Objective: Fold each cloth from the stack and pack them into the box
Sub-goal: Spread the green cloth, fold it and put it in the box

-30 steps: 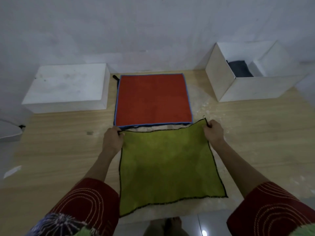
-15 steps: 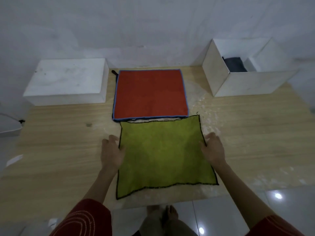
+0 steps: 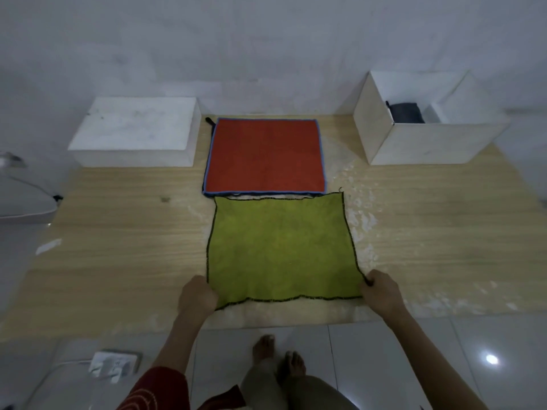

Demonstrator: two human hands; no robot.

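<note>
Head view shows a green cloth [image 3: 281, 250] spread flat on the desk [image 3: 118, 247], its far edge just beside the stack [image 3: 265, 156], whose top cloth is red with a blue border. The left hand [image 3: 197, 298] pinches the near left corner and the right hand [image 3: 381, 291] the near right corner, fingers closed on the hem at both. This looks like the start of the first fold: the cloth is laid out and both near corners are gripped. The next move likely calls for lifting the near edge and carrying it over to meet the far edge, keeping the corners matched so the halves lie square and the stack is not nudged. The box [image 3: 420, 140] stands open at the far right of the desk, well apart from the green cloth, with a dark folded cloth [image 3: 406, 113] already inside. A closed white box [image 3: 133, 125] sits far left. The desk is pale wood grain, scuffed white near the cloths, against a plain white wall; below are glossy floor tiles, bare feet and a power strip [image 3: 114, 364].
</note>
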